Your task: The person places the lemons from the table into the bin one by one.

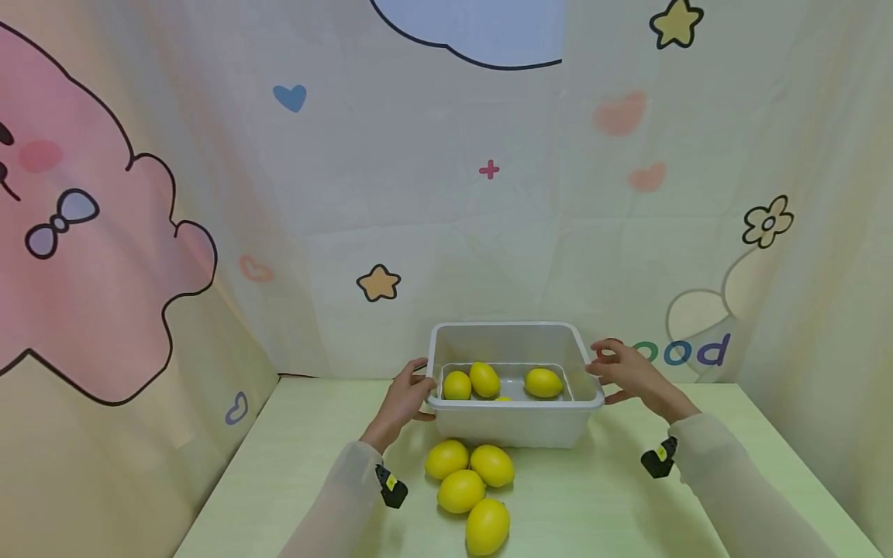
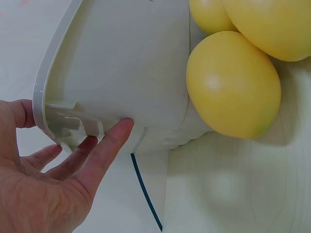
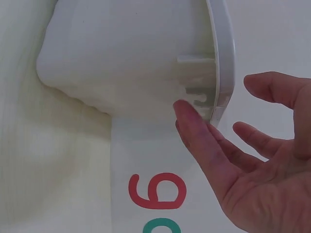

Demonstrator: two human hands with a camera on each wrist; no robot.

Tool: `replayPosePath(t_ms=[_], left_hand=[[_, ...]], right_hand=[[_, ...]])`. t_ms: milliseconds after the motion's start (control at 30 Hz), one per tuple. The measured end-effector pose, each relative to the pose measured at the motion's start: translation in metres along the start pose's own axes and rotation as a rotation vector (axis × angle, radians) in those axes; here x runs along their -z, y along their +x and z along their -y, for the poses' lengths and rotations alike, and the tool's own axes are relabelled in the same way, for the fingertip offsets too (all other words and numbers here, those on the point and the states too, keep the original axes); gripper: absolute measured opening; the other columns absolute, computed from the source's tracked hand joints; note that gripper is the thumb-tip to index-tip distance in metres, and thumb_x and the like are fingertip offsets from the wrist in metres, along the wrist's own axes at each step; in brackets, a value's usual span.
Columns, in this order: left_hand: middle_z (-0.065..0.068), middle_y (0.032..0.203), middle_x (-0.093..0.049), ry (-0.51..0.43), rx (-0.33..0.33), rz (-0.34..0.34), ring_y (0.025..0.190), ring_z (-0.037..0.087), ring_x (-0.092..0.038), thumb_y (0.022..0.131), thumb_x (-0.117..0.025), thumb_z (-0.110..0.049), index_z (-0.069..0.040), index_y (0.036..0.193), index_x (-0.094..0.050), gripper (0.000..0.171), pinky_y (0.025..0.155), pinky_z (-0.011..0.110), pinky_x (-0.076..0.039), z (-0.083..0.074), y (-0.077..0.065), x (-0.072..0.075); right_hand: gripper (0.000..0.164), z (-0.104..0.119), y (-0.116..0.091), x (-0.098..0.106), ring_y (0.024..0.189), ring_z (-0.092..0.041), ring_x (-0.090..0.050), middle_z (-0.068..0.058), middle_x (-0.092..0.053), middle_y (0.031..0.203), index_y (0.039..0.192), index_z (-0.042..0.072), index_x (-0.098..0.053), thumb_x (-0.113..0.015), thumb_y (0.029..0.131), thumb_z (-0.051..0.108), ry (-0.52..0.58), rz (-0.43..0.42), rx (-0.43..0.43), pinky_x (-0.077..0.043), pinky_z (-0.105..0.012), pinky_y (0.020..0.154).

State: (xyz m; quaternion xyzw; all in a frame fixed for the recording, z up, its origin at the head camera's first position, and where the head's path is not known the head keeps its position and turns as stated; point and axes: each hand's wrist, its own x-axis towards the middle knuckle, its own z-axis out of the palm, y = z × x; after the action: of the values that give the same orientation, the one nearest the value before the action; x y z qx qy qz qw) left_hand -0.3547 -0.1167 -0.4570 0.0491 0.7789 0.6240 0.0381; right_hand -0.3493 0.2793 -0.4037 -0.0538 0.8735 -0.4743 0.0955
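Note:
A white plastic bin (image 1: 512,425) stands on the table against the backdrop, with several yellow lemons (image 1: 543,383) inside; its front wall hides part of one. My left hand (image 1: 405,395) grips the bin's left end, the thumb on the rim and the fingers (image 2: 109,150) curled under it against the side. At the opposite end is my right hand (image 1: 631,376), its thumb (image 3: 269,87) apart from the rim and its fingers loosely bent, one fingertip right at the bin's side. More lemons (image 1: 461,491) lie grouped in front of the bin, one of them (image 2: 233,85) close beside its wall.
The pale wooden table (image 1: 314,465) ends at a hanging cloth backdrop (image 1: 446,194) printed with stars, hearts and letters. Cloth also hangs along the left and right sides. Small black devices (image 1: 392,488) are strapped at both wrists.

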Motion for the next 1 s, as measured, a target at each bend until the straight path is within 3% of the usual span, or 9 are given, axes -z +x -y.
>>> replayPosePath(t_ms=[300,667,1000], left_hand=[[0.024,0.141,-0.051,-0.009,-0.002,0.004,0.111,0.034,-0.062,0.095,-0.054,-0.025,-0.016,0.150,-0.036,0.058,0.070,0.047,-0.061,0.000,-0.001,0.000],[0.023,0.139,-0.053,-0.002,0.010,-0.006,0.108,0.032,-0.062,0.094,-0.055,-0.024,-0.018,0.148,-0.039,0.056,0.067,0.043,-0.062,0.001,0.000,-0.001],[0.023,0.141,-0.050,-0.009,0.009,0.001,0.119,0.043,-0.057,0.095,-0.054,-0.025,-0.017,0.149,-0.037,0.057,0.068,0.043,-0.062,0.000,0.000,0.000]], right_hand=[[0.071,-0.002,-0.003,-0.006,0.123,-0.050,-0.052,-0.030,-0.039,0.147,0.152,0.002,-0.022,-0.057,0.098,0.031,0.060,0.023,0.004,-0.061,-0.045,0.081],[0.063,-0.007,-0.002,-0.010,0.118,-0.045,-0.058,-0.032,-0.041,0.145,0.152,0.000,-0.025,-0.053,0.098,0.017,0.110,0.010,-0.010,-0.060,-0.046,0.081],[0.062,-0.011,-0.001,-0.012,0.120,-0.045,-0.056,-0.032,-0.038,0.148,0.153,0.002,-0.025,-0.052,0.099,0.017,0.133,0.002,-0.006,-0.060,-0.046,0.081]])
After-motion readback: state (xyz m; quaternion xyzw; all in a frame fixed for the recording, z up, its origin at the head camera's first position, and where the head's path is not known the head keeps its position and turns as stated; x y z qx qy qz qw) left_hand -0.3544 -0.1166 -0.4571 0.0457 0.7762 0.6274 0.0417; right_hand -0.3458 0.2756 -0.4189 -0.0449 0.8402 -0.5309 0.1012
